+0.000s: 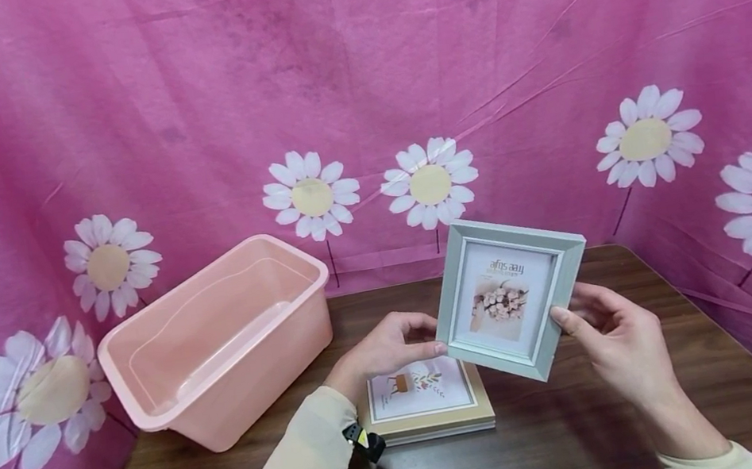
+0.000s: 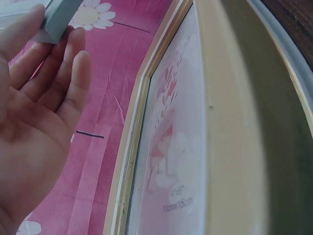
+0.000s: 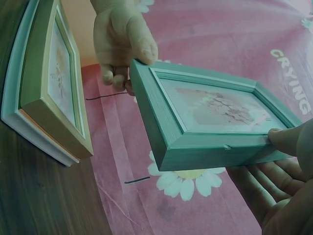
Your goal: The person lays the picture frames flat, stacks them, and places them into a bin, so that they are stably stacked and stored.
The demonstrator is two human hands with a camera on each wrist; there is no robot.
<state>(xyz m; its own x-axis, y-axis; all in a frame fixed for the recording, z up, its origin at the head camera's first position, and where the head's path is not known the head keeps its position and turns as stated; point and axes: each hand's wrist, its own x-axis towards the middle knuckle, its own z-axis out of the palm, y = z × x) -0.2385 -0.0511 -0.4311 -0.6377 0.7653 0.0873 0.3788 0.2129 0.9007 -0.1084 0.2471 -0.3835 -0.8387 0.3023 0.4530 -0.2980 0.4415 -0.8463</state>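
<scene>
A grey-green picture frame (image 1: 455, 311) is held tilted above the table, its flower print facing up. My left hand (image 1: 392, 347) pinches its left corner, thumb on the front and fingers behind. At the opposite edge my right hand (image 1: 621, 336) grips it, the thumb over the rim and the fingers underneath. Below and to the left lies a gold-edged picture frame (image 1: 438, 420) with an animal and plant print, stacked on a paler frame (image 3: 44, 139). The right wrist view shows both hands on the grey-green frame (image 3: 200, 155).
A pink plastic bin (image 1: 272, 365) stands at the left of the brown wooden table (image 1: 522, 454). Behind and around the table hangs a magenta cloth (image 1: 353, 69) printed with daisies.
</scene>
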